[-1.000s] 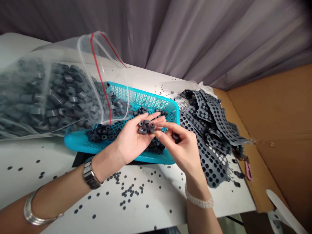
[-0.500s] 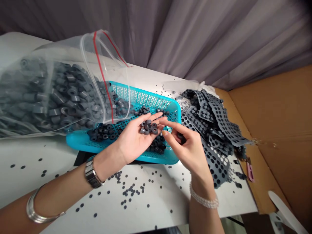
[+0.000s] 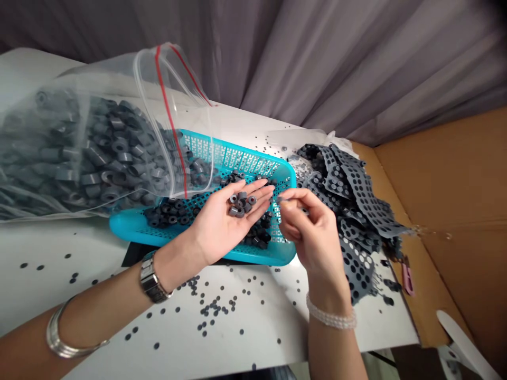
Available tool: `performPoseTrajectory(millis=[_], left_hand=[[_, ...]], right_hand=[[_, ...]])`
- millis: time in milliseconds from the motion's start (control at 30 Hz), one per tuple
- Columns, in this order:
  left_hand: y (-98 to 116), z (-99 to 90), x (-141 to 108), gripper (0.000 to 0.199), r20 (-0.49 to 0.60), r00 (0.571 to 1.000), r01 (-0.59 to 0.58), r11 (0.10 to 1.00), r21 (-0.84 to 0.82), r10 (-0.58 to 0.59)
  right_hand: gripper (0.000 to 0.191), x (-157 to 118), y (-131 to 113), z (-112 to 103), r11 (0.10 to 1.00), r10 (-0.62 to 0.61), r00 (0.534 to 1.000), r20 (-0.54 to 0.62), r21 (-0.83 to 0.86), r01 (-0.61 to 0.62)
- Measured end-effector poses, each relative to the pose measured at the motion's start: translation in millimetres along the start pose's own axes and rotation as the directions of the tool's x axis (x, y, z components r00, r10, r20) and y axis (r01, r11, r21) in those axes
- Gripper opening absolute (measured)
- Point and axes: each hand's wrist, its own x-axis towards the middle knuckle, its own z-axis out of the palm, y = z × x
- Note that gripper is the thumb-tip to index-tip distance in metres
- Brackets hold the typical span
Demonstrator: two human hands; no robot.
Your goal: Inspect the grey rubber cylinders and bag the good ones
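My left hand (image 3: 222, 224) is palm up over the blue basket, its fingers stretched out. Several small grey hollow rubber sleeves (image 3: 241, 203) rest on its palm and finger bases. Just to the right, my right hand (image 3: 311, 227) is closed in a pinch, with a small grey piece (image 3: 280, 199) at its fingertips. What else lies inside its curled fingers is mostly hidden. Below both hands, the blue perforated basket (image 3: 241, 150) contains more dark sleeves (image 3: 168, 212). A clear zip bag (image 3: 106, 79) full of larger-looking grey sleeves (image 3: 119, 145) lies at left, its mouth over the basket.
Grey perforated rubber sheets (image 3: 356, 184) are heaped at the right. Small dark discs (image 3: 214, 306) are scattered on the white table (image 3: 119, 359). Cardboard (image 3: 447, 179) borders the right side, with a pink-handled tool (image 3: 407, 278) beside it. A grey curtain (image 3: 253, 47) hangs behind.
My right hand has drawn away to the right from my left fingertips, its fingers curling more tightly. My left hand has stayed nearly still, with the sleeves still on the palm.
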Motion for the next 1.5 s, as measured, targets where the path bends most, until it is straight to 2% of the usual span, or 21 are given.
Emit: performPoseTrajectory(millis=[67,100,200,267,300,367,467,567,667,733,800,833,900,967,1067,1200,1333,1367,1433,1500], left_hand=[[-0.3,0.1,-0.9,0.044,0.016,1.000,0.004,1.000,-0.019,-0.003],[-0.5,0.1,-1.2,0.044,0.027,1.000,0.007,1.000,-0.023,-0.006],[-1.1,0.1,-1.2,0.044,0.046,0.999,0.018,0.999,-0.026,-0.017],[-1.1,0.1,-0.7,0.044,0.052,0.998,0.028,0.999,-0.026,-0.026],[-1.1,0.1,-0.3,0.043,0.055,0.998,0.032,0.999,-0.027,-0.031],[-0.8,0.0,0.3,0.040,0.055,0.998,0.034,0.999,-0.021,-0.033],[-0.3,1.0,0.3,0.040,0.041,0.999,0.034,0.999,0.023,-0.035],[0.0,2.8,-0.6,0.044,0.018,0.999,0.046,0.997,0.059,-0.047],[-0.3,2.4,-0.6,0.047,0.024,0.999,0.047,0.998,0.048,-0.048],[-0.6,0.6,0.0,0.047,0.056,0.997,0.051,0.998,0.032,-0.053],[-0.8,-1.1,0.5,0.046,0.079,0.995,0.062,0.998,0.014,-0.063],[-0.8,-1.5,0.5,0.046,0.078,0.995,0.067,0.998,0.008,-0.067],[-0.8,-1.4,0.1,0.047,0.065,0.995,0.070,0.998,0.005,-0.070],[-0.8,-0.5,-0.7,0.049,0.055,0.996,0.064,0.998,0.013,-0.065],[-0.4,0.2,-1.3,0.052,0.045,0.997,0.061,0.998,0.020,-0.062],[0.5,-1.3,-0.1,0.053,0.038,0.997,0.062,0.998,0.009,-0.062],[-0.9,-4.1,2.6,0.052,0.023,0.999,0.040,0.999,-0.009,-0.040],[-1.9,-5.1,3.5,0.052,0.025,0.999,0.043,0.999,-0.017,-0.043],[-3.8,-7.8,6.1,0.048,-0.001,0.999,0.042,0.999,-0.034,-0.042],[-5.4,-11.5,9.4,0.038,0.017,0.999,0.029,0.998,-0.057,-0.028]], right_hand=[[0.013,2.2,-3.6,-4.9,0.946,0.101,0.993,0.061,0.304,-0.115],[0.017,3.6,-4.8,-6.4,0.904,0.132,0.987,0.096,0.397,-0.159],[0.026,6.7,-3.7,-5.6,0.860,0.180,0.977,0.112,0.465,-0.212],[0.025,6.5,-0.3,-1.9,0.909,0.157,0.986,0.060,0.381,-0.168],[0.021,5.5,1.3,0.3,0.952,0.115,0.993,0.022,0.285,-0.116],[0.017,2.1,3.2,4.4,1.000,-0.028,0.999,-0.023,-0.015,0.027],[0.026,-3.0,3.3,8.2,0.886,-0.197,0.978,0.069,-0.414,0.208],[0.027,-4.4,3.6,9.8,0.795,-0.232,0.958,0.169,-0.535,0.286],[0.022,-2.5,4.5,9.7,0.801,-0.217,0.966,0.137,-0.541,0.257],[0.018,-0.4,4.2,7.8,0.888,-0.154,0.987,0.046,-0.432,0.159],[0.018,2.1,2.9,3.9,0.987,-0.002,1.000,-0.011,-0.160,0.000],[0.020,3.4,2.1,1.2,0.996,0.090,0.996,0.008,0.010,-0.090],[0.022,6.2,0.2,-4.3,0.925,0.213,0.971,0.110,0.297,-0.236],[0.025,8.3,-1.2,-8.2,0.853,0.245,0.952,0.184,0.426,-0.302],[0.025,9.5,-2.1,-8.3,0.845,0.238,0.956,0.174,0.449,-0.292],[0.026,10.6,1.2,-8.7,0.848,0.240,0.966,0.091,0.464,-0.255],[0.019,26.0,11.0,-24.4,0.876,0.185,0.983,-0.001,0.452,-0.165],[0.019,33.8,12.9,-26.8,0.868,0.175,0.982,-0.066,0.482,-0.122],[0.022,52.8,12.9,-20.8,0.831,0.173,0.953,-0.248,0.556,-0.006],[0.031,70.2,5.4,3.8,0.822,0.104,0.940,-0.324,0.560,0.102]])
